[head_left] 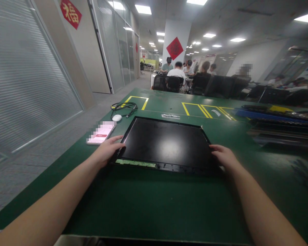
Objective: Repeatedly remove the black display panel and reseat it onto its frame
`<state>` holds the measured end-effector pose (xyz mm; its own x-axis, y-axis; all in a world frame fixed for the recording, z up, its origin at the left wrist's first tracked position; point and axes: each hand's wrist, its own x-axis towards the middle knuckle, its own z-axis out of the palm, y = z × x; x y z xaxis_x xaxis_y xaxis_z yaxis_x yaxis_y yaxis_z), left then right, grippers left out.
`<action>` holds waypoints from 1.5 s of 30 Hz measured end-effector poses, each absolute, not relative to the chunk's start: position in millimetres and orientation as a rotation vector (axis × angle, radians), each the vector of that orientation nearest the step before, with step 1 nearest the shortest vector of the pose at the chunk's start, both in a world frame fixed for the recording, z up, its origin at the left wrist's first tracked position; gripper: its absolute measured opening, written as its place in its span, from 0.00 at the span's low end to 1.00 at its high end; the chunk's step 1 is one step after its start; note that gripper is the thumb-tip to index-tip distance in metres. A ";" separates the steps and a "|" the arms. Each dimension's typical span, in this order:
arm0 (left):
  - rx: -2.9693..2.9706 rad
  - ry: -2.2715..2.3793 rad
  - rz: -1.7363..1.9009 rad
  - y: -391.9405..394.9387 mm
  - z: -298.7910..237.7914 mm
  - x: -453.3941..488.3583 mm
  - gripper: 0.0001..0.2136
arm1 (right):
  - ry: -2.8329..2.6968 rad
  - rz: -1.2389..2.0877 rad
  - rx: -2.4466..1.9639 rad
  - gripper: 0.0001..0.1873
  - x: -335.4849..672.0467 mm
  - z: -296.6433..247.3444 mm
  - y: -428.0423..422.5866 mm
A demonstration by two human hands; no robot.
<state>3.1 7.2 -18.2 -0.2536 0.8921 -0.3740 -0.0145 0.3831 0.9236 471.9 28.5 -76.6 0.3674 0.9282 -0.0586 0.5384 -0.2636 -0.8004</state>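
A black flat display panel (166, 141) lies face up in front of me, with a thin dark frame around it and a green circuit strip (136, 163) along its near edge. My left hand (109, 150) grips the panel's left edge, thumb on top and fingers at the side. At the opposite edge my right hand (226, 158) holds the panel, its thumb and fingers closed on the rim; some fingers are hidden beneath. Whether the panel rests fully on the table or is slightly raised, I cannot tell.
The green table (154, 205) carries a phone (101, 133), a white round object (117, 118) and a coiled black cable (123, 107) at left. Yellow tape marks (197, 109) lie beyond the panel. Stacked dark panels (284, 126) stand at right. Several people sit farther back.
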 end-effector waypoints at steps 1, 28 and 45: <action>0.806 1.581 1.065 7.3 -18.1 3.2 0.30 | -1.264 0.701 -1.925 0.26 473.2 -77.8 28.8; 0.601 1.215 1.193 12.5 -26.8 0.3 0.31 | -1.403 0.634 -2.007 0.29 482.6 -85.8 34.8; 0.700 1.260 1.103 5.7 -19.5 2.8 0.28 | -1.464 0.579 -2.074 0.27 476.7 -75.3 32.2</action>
<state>2.8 5.7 -19.5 -0.0570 0.9221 -0.3828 -0.2572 0.3569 0.8980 476.7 32.2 -75.3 0.3207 0.9463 -0.0410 0.7186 -0.2714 -0.6403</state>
